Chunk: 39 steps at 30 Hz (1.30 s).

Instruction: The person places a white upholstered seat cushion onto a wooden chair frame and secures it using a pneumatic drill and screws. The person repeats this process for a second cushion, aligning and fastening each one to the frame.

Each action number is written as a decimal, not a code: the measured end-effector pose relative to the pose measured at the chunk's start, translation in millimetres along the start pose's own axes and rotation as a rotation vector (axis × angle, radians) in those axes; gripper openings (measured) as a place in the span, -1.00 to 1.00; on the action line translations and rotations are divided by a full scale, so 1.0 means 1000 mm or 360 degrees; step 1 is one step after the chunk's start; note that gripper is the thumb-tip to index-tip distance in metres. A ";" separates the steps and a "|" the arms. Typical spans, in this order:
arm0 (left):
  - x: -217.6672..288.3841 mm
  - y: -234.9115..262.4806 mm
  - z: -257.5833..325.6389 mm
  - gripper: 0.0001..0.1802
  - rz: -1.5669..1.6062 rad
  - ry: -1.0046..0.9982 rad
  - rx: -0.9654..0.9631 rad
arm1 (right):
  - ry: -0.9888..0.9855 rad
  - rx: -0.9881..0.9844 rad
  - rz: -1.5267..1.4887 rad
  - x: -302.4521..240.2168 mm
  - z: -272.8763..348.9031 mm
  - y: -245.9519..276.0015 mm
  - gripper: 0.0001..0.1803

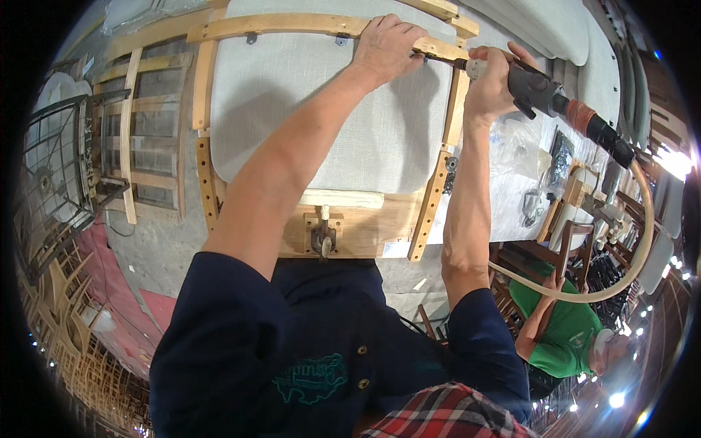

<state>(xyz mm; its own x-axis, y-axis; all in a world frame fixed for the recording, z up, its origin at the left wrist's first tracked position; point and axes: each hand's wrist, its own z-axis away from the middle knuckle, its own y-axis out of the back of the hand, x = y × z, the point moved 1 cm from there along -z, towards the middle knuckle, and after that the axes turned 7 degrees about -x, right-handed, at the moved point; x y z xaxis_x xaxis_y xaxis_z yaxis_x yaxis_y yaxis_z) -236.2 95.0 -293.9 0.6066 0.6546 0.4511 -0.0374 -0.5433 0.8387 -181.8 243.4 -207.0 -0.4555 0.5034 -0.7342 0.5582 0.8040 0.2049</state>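
Observation:
A light grey upholstered panel (314,109) lies face up within a wooden frame on the bench in front of me. Along its far edge runs a wooden rail (285,24) with small dark metal brackets (341,41). My left hand (387,47) is closed over this rail near its right end. At the far right, my right hand (491,82) grips a dark, hose-fed air screwdriver (534,89). The driver lies nearly level, and its bit points left to the rail's underside beside my left fingers. Any screw at the tip is too small to make out.
A clamp (323,237) is mounted on the bench's near edge. The pale air hose (646,241) loops down on the right. Plastic bags (515,150) lie right of the frame. A person in green (562,321) works at the lower right. Wooden slats (139,139) stand left.

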 end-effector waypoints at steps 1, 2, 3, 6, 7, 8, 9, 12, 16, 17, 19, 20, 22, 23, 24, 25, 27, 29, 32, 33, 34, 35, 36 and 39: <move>0.000 0.000 0.000 -0.56 0.0006 -0.0008 0.0007 | -0.0038 0.0016 -0.0054 -0.004 0.000 -0.001 -0.65; 0.000 -0.001 0.000 -0.56 -0.0008 -0.0016 0.0027 | -0.0092 0.0038 -0.0131 -0.009 0.001 -0.002 -0.66; 0.000 -0.002 0.001 -0.56 -0.0025 -0.0021 0.0048 | -0.0146 0.0058 -0.0212 -0.016 0.001 -0.004 -0.67; -0.001 -0.004 0.002 -0.57 -0.0061 -0.0034 0.0098 | -0.0100 -0.0075 0.0077 -0.019 0.000 0.003 -0.70; -0.001 -0.004 0.003 -0.57 -0.0072 -0.0035 0.0112 | -0.0049 -0.0153 0.0260 -0.019 0.000 0.005 -0.70; -0.002 -0.004 0.003 -0.57 -0.0075 -0.0054 0.0131 | -0.0042 -0.0118 0.0178 -0.019 0.000 0.005 -0.71; -0.002 -0.005 0.003 -0.57 -0.0070 -0.0078 0.0147 | -0.0037 -0.0080 0.0105 -0.020 0.000 0.006 -0.71; -0.002 -0.006 0.002 -0.58 -0.0064 -0.0107 0.0143 | -0.0121 0.0019 -0.0110 -0.025 -0.001 0.002 -0.80; -0.002 -0.007 0.002 -0.58 -0.0078 -0.0093 0.0097 | -0.0304 0.0105 -0.0387 -0.032 0.001 -0.006 -0.94; -0.003 -0.007 0.002 -0.58 -0.0088 -0.0089 0.0101 | -0.0279 0.0068 -0.0299 -0.027 0.001 -0.004 -0.95; -0.002 -0.007 0.002 -0.58 -0.0104 -0.0090 0.0108 | -0.0232 0.0021 -0.0139 -0.018 0.001 0.001 -0.94; -0.001 -0.007 0.002 -0.58 -0.0113 -0.0087 0.0100 | -0.0211 0.0009 -0.0068 -0.014 0.002 0.002 -0.93; -0.001 -0.008 0.001 -0.57 -0.0131 -0.0081 0.0083 | -0.0155 -0.0005 0.0033 -0.013 0.003 0.001 -0.91; -0.002 -0.008 0.001 -0.57 -0.0124 -0.0097 0.0087 | -0.0115 -0.0024 0.0082 -0.012 0.003 0.001 -0.90; -0.003 -0.009 0.001 -0.56 -0.0118 -0.0111 0.0092 | -0.0049 -0.0073 0.0129 -0.010 0.003 0.001 -0.89; -0.005 -0.010 0.000 -0.55 -0.0111 -0.0126 0.0097 | 0.0034 -0.0150 0.0248 -0.008 0.000 0.002 -0.88; -0.011 -0.009 -0.003 -0.53 -0.0144 -0.0166 0.0008 | 0.0231 -0.0318 0.0556 -0.008 -0.007 0.002 -0.86; -0.011 -0.008 -0.004 -0.52 -0.0157 -0.0186 -0.0016 | 0.0077 -0.0221 0.0540 -0.012 -0.007 -0.005 -0.91; -0.012 -0.009 -0.004 -0.51 -0.0127 -0.0188 0.0039 | -0.0077 -0.0121 0.0412 -0.020 -0.008 -0.017 -0.87; -0.012 -0.009 -0.003 -0.51 -0.0094 -0.0195 0.0044 | -0.0112 -0.0108 0.0382 -0.021 -0.008 -0.019 -0.85; -0.012 -0.009 -0.003 -0.51 -0.0062 -0.0201 0.0049 | -0.0123 -0.0127 0.0374 -0.023 -0.008 -0.020 -0.85; -0.013 -0.009 -0.003 -0.51 -0.0073 -0.0196 0.0043 | -0.0166 -0.0123 0.0344 -0.025 -0.008 -0.022 -0.85; -0.013 -0.010 -0.003 -0.51 -0.0083 -0.0188 0.0041 | -0.0209 -0.0123 0.0313 -0.028 -0.008 -0.025 -0.85; -0.012 -0.012 -0.003 -0.51 -0.0106 -0.0156 0.0014 | -0.0336 -0.0052 0.0179 -0.032 -0.007 -0.033 -0.84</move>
<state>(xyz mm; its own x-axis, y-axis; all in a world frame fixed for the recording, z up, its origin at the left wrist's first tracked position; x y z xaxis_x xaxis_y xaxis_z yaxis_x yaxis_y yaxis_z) -245.5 95.6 -308.0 0.6824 0.6352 0.3618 0.0127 -0.5052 0.8629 -190.7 203.3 -185.7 -0.2346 0.5159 -0.8239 0.5728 0.7581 0.3116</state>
